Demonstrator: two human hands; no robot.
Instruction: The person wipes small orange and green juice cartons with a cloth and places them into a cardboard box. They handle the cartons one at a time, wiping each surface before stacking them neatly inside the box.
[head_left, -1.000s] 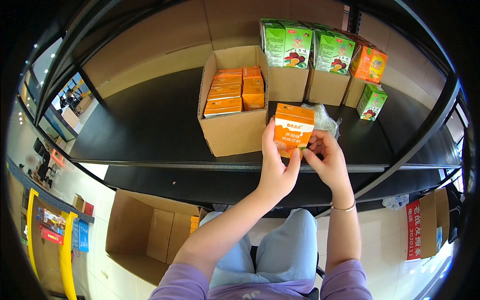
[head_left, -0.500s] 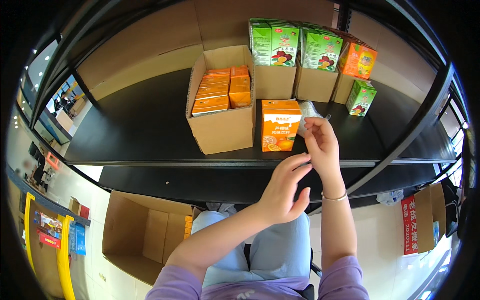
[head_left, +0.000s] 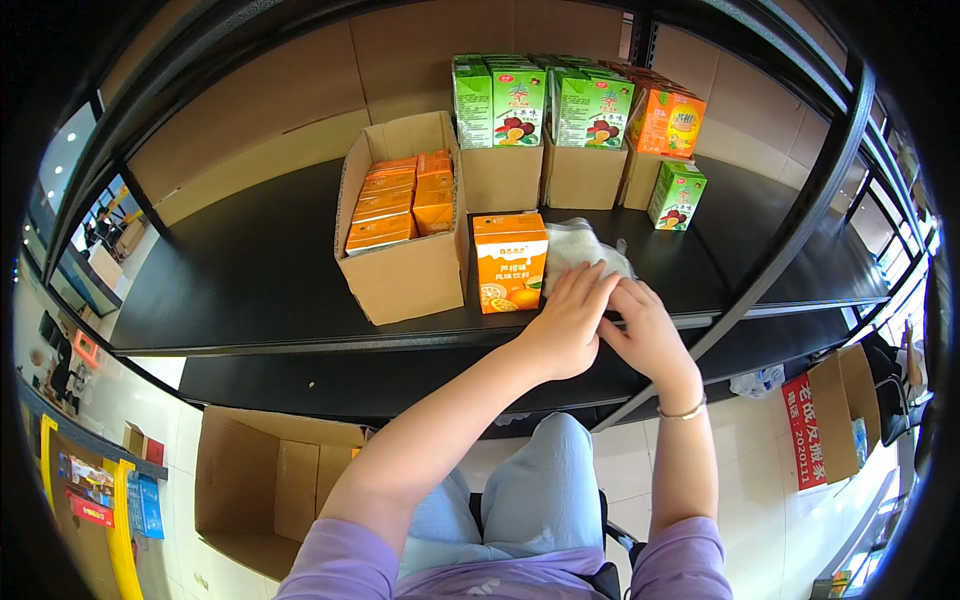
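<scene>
My left hand (head_left: 570, 325) and my right hand (head_left: 645, 330) meet at the front edge of a translucent plastic bag (head_left: 580, 250), fingers drawn together and partly overlapping; what they pinch, if anything, is hidden. An orange drink carton (head_left: 510, 280) stands upright just left of the bag. Beside it, an open cardboard box (head_left: 395, 280) holds several orange cartons (head_left: 380, 210). Behind, green cartons (head_left: 515, 105) and orange cartons (head_left: 670, 125) sit on cardboard boxes. One small green carton (head_left: 675, 200) stands at the right.
The black shelf (head_left: 220, 290) has a metal upright (head_left: 785, 250) crossing on the right. A large open cardboard box (head_left: 240, 470) lies below at the left, and another box (head_left: 840, 400) is at the lower right. A yellow-framed rack (head_left: 125, 530) stands far left.
The orange carton, held in both hands earlier, now stands released on the shelf. Both hands have moved to the plastic bag beside it. The view has shifted slightly.
</scene>
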